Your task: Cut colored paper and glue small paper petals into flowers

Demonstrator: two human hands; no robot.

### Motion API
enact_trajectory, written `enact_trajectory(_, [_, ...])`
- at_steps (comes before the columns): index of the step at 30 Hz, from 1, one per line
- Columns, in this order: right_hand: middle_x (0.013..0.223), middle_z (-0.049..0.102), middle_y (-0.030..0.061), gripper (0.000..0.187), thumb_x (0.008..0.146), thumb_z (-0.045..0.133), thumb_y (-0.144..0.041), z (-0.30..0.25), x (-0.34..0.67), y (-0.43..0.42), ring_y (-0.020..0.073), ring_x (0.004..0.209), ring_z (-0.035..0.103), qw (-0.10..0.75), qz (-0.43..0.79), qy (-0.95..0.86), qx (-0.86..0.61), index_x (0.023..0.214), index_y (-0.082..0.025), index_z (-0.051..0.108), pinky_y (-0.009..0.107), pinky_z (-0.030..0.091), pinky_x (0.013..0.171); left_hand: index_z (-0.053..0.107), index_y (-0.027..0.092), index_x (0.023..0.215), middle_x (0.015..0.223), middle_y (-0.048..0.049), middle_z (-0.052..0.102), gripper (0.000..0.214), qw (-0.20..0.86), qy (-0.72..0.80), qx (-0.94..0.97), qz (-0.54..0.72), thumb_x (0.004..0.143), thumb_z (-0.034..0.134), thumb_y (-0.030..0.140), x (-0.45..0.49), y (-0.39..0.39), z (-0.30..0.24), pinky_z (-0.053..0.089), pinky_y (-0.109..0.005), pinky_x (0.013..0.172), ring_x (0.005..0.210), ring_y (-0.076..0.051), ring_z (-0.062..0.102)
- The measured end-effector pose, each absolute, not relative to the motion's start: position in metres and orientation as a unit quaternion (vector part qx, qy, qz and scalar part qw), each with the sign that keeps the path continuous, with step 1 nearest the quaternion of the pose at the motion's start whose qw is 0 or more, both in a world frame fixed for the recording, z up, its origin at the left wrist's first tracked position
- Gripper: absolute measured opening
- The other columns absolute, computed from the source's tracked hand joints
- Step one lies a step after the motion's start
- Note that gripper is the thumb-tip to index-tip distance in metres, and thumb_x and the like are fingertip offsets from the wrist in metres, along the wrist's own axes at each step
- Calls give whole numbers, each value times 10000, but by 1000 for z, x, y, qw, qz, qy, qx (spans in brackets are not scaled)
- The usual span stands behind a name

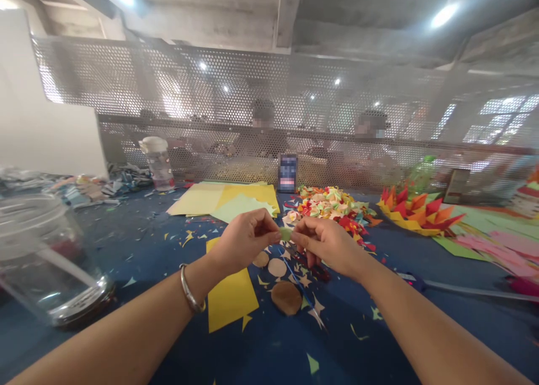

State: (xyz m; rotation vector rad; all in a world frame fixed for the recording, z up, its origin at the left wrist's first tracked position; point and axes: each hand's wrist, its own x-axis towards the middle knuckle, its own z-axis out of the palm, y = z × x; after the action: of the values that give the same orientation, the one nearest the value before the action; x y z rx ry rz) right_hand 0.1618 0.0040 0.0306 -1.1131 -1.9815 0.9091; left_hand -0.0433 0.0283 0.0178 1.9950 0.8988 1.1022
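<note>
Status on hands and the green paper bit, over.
Left hand and right hand both pinch the green bit, above the table. Yellow sheet, brown disc, scraps beneath. Jar far left, apart.

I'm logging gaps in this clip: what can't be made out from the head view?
Head view only:
- small pale green paper piece, pinched between left hand and right hand: fingertips cover most of it, shape unreadable.
- clear plastic jar: cut by left edge, blurred.
- people behind perforated metal screen: screen veils what they do.
- long grey rod, right: blurred, runs off edge.
</note>
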Motion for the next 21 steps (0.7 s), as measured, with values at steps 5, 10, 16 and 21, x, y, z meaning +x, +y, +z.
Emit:
enact_trajectory(5, [690,562,-20,216,834,575,-420,30,161,5,84,427,552,346,335,-762,-432,844,-210,523,215,403,411,554,189,738,677,-15,652,152,362,333,757,430,743,652,305,-42,26,20,442,-258,582,619,-125,578])
enact_trajectory(10, [713,556,-27,210,842,568,-421,30,162,5,85,421,557,345,322,-768,-432,884,-222,515,224,403,412,555,187,735,675,-21,661,128,374,331,753,429,745,649,274,-43,26,21,450,-262,582,621,-132,596])
enact_trajectory(16, [638,547,-23,233,868,526,-430,29,162,4,98,437,554,329,315,-777,-435,779,-216,501,229,408,431,545,184,752,669,-24,668,136,406,325,742,423,753,647,275,-41,23,25,485,-271,608,635,-146,641])
enact_trajectory(21, [626,547,-20,208,890,489,-402,29,163,4,101,439,557,323,314,-778,-438,798,-216,501,229,409,440,575,186,886,731,-34,682,205,478,331,704,407,844,525,380,-42,22,27,534,-316,680,681,-165,679])
